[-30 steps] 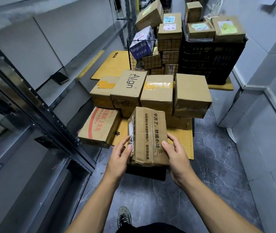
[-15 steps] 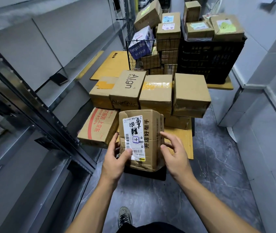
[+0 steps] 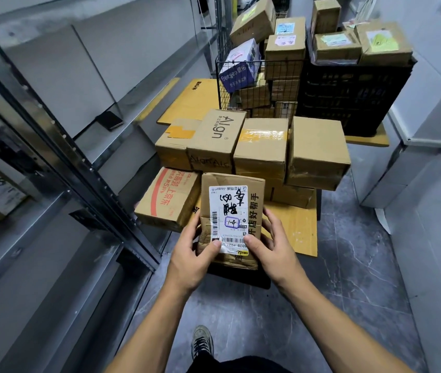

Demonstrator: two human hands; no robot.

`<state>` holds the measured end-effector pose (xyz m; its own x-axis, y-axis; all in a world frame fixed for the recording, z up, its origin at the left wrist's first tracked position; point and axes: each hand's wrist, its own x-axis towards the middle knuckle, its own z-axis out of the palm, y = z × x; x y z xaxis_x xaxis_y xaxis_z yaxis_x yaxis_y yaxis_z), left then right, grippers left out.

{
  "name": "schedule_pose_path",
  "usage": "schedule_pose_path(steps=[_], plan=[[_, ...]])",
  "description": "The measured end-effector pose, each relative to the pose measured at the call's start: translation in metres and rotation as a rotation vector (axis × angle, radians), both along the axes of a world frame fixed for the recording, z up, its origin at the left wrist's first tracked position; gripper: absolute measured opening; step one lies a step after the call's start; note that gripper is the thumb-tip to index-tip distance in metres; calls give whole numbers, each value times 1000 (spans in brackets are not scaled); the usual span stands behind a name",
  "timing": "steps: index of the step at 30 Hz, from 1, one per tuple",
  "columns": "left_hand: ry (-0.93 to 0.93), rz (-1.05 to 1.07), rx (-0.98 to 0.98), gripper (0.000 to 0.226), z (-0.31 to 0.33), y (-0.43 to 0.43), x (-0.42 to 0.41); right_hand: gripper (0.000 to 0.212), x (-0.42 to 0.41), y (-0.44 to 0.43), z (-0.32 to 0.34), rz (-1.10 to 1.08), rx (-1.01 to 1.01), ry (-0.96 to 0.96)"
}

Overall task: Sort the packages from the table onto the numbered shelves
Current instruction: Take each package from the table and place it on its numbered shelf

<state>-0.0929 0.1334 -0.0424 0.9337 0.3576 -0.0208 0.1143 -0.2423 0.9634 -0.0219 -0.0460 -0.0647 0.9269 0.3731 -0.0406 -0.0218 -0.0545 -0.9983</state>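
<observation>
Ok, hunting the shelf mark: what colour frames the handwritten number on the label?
Blue frame, head view.

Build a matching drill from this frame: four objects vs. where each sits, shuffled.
1 crumpled brown cardboard package with white label
2 flat black phone
3 blue-and-white carton
4 red-printed brown cardboard box

A in the black wire basket
B on the grey metal shelf
C gripped by left hand and right hand
D at the yellow table left edge

Pairs: 1-C, 2-B, 3-A, 4-D.

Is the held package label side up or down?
Up: the white label on the package faces the camera; left hand and right hand grip it.
</observation>
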Motion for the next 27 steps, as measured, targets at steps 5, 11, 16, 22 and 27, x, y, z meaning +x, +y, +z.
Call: schedule_pose_path(steps=[5, 11, 16, 22, 27], plan=[[-6, 67, 75, 78, 6, 13, -12, 84, 0, 21, 8, 58, 28, 6], [-39, 221, 124, 72, 23, 41, -37, 75, -5, 60, 24, 129, 51, -25], [-77, 363, 186, 67, 40, 73, -68, 75, -18, 104, 36, 247, 129, -27], [-35, 515, 415, 65, 68, 119, -129, 77, -44, 166, 54, 387, 234, -21], [153, 528, 817, 58, 96, 154, -200, 77, -79, 209, 69, 472, 280, 14]])
